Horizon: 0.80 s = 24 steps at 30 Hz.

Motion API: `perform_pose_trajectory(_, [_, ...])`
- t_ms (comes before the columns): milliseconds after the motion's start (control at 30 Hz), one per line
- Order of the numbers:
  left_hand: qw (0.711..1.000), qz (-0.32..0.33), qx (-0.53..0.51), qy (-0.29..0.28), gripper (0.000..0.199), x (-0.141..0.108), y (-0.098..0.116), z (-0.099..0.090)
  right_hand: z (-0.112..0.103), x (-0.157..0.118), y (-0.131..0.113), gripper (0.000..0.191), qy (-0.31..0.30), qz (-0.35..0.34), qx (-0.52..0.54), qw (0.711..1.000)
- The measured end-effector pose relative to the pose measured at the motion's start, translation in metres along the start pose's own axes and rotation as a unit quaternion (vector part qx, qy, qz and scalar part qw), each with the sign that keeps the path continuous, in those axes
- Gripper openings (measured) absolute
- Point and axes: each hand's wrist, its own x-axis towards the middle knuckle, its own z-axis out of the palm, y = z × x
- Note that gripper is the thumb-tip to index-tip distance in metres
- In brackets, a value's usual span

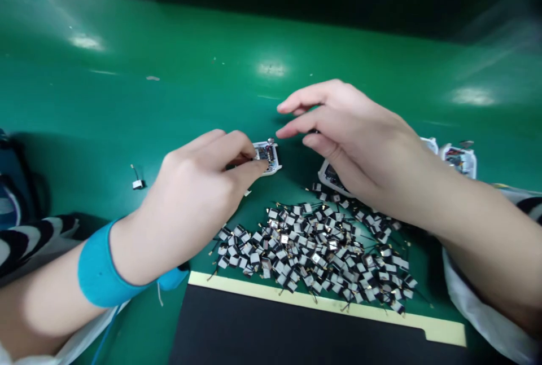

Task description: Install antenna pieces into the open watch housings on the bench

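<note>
My left hand (199, 190), with a blue band around its wrist, is closed on a small white device housing (275, 162) with a circuit board inside. Thumb and fingers meet over its left side and hide that part. Just to the right hovers my right hand (359, 139), fingers curved and apart, with nothing visible between them. Beneath that hand lies another white-framed housing (326, 179), partly covered. A heap of small black and pale square parts with short wire leads (313, 246) lies in front of both hands.
More white housings (461, 161) stand beyond my right wrist. One loose wired part (138, 184) sits on the green table surface (169, 43) at left. A black sheet with a yellow edge (296, 325) lies nearest me. A dark blue object (17, 184) is at far left.
</note>
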Motion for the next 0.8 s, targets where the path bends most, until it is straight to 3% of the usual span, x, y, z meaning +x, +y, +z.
perform_pose_trajectory(167, [1.0, 0.023, 0.007, -0.016, 0.02, -0.003, -0.003, -0.001, -0.006, -0.004, -0.008, 0.018, 0.056, 0.008, 0.048, 0.997])
perform_pose_trajectory(400, [0.999, 0.019, -0.001, -0.05, 0.025, -0.005, -0.005, -0.002, 0.012, -0.006, -0.02, 0.014, 0.182, 0.048, 0.184, 0.965])
perform_pose_trajectory(567, [0.997, 0.016, -0.009, -0.069, 0.025, -0.004, -0.005, -0.002, 0.02, -0.003, -0.02, 0.011, 0.183, 0.057, 0.194, 0.962])
perform_pose_trajectory(800, [0.996, 0.003, -0.018, -0.085, 0.025, -0.003, -0.004, -0.003, 0.022, -0.006, -0.022, 0.012, 0.182, -0.021, 0.079, 0.98])
